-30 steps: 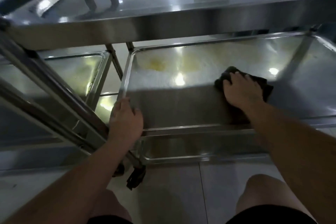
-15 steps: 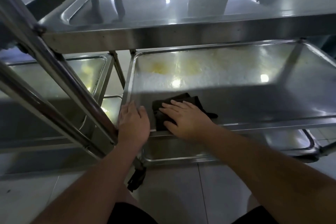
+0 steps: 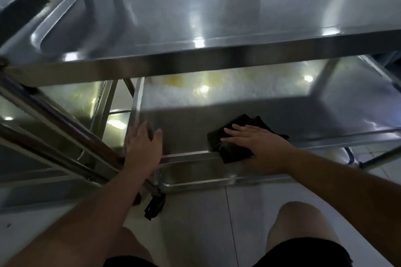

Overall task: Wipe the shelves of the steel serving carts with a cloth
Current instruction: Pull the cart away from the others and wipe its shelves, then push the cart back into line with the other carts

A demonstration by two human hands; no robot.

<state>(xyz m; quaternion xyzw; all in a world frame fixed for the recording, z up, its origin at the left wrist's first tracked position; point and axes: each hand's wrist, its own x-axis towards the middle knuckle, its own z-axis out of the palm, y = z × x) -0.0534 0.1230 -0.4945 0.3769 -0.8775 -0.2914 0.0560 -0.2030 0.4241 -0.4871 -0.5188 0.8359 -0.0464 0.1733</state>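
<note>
Cloth (image 3: 233,147) lies bunched at the middle shelf's (image 3: 282,119) near rim, pressed under the flat, open right hand (image 3: 258,145). Left hand (image 3: 143,147), open, braces the near-left corner. Overhanging, the cloth could slip off the edge.

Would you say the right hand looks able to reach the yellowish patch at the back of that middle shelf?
Probably yes: the right hand presses the cloth near the front, and nothing lies between it and the patch.

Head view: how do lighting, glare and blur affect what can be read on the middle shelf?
Head view: top shelf shadows the near half of the middle shelf, where the right hand presses the dark cloth; glare spots and yellowish reflections wash out the far half; left hand slightly motion-blurred; wide-angle lens bends the frame rails.
</note>
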